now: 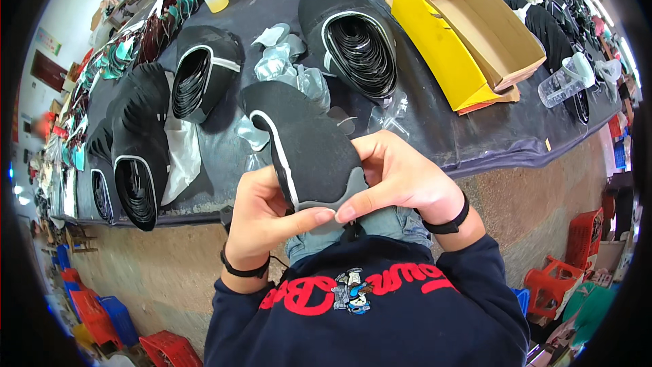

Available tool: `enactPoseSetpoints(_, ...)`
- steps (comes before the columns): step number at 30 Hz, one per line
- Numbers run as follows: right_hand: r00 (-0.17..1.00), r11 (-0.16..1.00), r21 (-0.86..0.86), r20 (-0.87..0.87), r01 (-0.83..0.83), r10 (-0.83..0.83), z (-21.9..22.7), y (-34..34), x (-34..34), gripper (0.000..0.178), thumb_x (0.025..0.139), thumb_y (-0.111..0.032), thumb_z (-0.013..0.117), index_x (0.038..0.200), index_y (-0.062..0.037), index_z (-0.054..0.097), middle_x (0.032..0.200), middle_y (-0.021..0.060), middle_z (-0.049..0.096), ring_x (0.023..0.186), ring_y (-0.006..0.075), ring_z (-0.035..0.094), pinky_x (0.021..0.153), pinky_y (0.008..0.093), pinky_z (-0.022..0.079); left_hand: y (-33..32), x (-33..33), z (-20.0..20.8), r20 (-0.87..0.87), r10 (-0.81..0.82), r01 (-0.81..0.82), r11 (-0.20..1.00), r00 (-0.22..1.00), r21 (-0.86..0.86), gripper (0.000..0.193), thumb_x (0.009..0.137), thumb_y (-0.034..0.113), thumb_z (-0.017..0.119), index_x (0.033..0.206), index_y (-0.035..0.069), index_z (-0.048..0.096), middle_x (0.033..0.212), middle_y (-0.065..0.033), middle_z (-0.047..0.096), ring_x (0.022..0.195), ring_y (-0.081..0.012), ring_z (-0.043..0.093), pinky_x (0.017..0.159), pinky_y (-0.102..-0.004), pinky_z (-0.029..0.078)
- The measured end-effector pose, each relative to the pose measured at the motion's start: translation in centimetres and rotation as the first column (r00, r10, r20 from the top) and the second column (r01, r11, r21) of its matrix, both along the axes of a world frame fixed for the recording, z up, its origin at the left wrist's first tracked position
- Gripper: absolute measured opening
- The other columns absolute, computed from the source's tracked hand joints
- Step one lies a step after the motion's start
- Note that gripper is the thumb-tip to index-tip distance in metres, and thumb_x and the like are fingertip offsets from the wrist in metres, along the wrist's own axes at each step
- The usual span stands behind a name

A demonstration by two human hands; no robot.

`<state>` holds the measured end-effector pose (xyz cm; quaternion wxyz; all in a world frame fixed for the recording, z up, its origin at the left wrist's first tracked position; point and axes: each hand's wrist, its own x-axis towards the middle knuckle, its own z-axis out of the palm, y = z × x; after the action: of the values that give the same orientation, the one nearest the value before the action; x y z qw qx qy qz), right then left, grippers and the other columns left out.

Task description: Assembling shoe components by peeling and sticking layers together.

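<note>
Left hand [265, 217] and right hand [404, 180], fingers curled closed on a rounded black fabric piece [311, 143] with white-and-grey edging, thumbs almost meeting, crumpled clear plastic pieces [277, 64] beyond the fingers.

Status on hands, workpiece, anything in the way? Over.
Left hand and right hand gripping black, white-trimmed fabric piece; thumbs on its grey edge. Nothing blocking the hands; translucent plastic pieces just beyond.

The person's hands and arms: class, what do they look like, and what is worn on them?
Both the left hand and right hand are gloveless. A narrow black left wristband has a thin dark cord showing near it; a similar black right wristband circles the other wrist. Dark navy cloth sleeves end short of both wristbands.
</note>
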<state>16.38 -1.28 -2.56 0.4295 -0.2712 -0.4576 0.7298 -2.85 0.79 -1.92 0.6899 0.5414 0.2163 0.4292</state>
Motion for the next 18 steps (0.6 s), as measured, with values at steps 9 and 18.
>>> enactPoseSetpoints(9,0.97,0.988,-0.141,-0.241,-0.062,0.026,-1.8,-0.7,-0.1,0.021,0.081,-0.009,0.061,0.095,0.0055,0.062,0.085,0.0055,0.064,0.076,0.0081,0.057,0.069,0.0224,0.044,-0.4,-0.7,-3.7,0.153,-0.088,0.076,0.994,0.984,0.082,0.019,0.075,0.004,0.06,0.086,-0.01,0.064,0.082,-0.0151,0.065,0.074,-0.0148,0.059,0.063,-0.0242,0.043)
enactPoseSetpoints(18,0.949,0.918,0.253,-0.003,0.306,-0.315,-1.3,-2.2,1.2,0.022,0.085,0.002,0.051,0.105,0.0025,0.058,0.101,0.0077,0.061,0.096,0.0136,0.054,0.084,0.0274,0.042,0.5,-2.9,-5.5,0.119,0.233,-0.25,0.955,0.965,0.157,0.03,0.081,0.021,0.064,0.087,-0.008,0.059,0.081,-0.0132,0.063,0.072,-0.0159,0.06,0.065,-0.0242,0.048)
